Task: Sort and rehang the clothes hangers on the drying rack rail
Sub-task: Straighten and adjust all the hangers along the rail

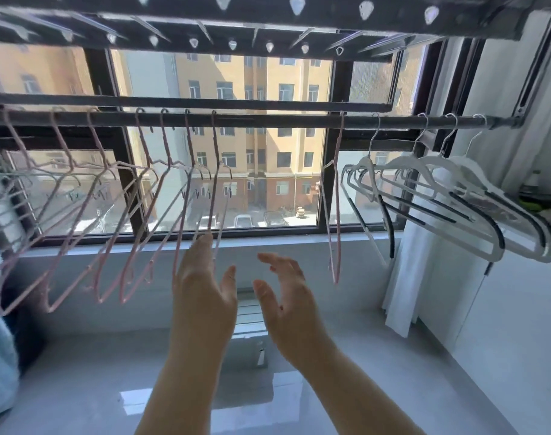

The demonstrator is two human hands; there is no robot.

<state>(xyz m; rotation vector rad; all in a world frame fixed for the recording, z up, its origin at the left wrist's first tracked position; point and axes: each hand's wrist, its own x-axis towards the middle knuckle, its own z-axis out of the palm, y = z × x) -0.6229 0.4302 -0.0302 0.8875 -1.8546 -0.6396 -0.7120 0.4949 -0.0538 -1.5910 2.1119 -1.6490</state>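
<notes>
Our left hand (pixel 202 287) and right hand (pixel 286 296) both open, empty, below rail (pixel 267 121). Pink hangers (pixel 142 196) hang left, white hangers (pixel 440 189) right. We judge them light, springy, easily tangled; grip near hook.

A window (pixel 224 146) shows apartment buildings (pixel 252 98); a white curtain (pixel 402 293) hangs right.
</notes>
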